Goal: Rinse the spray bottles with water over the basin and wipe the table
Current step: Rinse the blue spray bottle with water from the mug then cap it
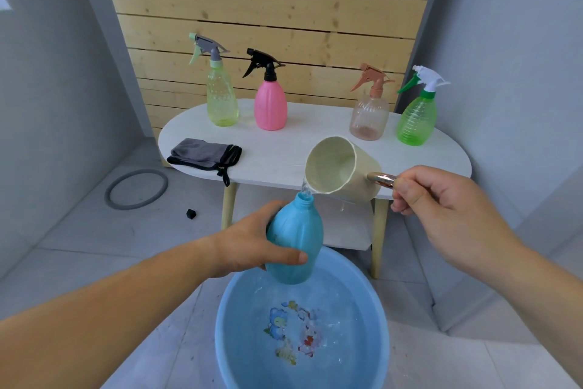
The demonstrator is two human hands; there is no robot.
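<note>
Left hand [249,246] wrapped round capless blue bottle [296,240], held above basin [227,310]. Right hand [441,199] pinches cup [340,168] handle, tipped, water entering bottle neck

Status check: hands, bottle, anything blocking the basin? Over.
Left hand grips blue bottle, cap off, over basin. Right hand tips cream cup by its handle, water running into the neck. Nothing in the way.
</note>
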